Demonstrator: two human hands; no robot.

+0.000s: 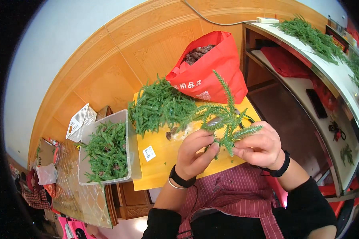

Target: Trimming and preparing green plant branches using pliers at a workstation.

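Between my two hands, above the front of the yellow table (147, 175), is an artificial pine sprig (229, 115) with several green branches. My left hand (196, 153) pinches it low on its left side. Thumb and fingers of my right hand (261, 146) close on a lower right branch. Behind my hands, a heap of loose green pine sprigs (163, 104) covers the back of the table. A small brown pine cone (168, 136) lies in front of the heap. Partly hidden behind the sprig is a tool with a black and yellow handle (248, 118).
A clear plastic bin (134, 159) of greenery and pine cones stands left, beside a white perforated basket (81, 119). A red bag (223, 75) of pine cones stands at the back. On the right is a shelf unit (299, 93) with more sprigs on top.
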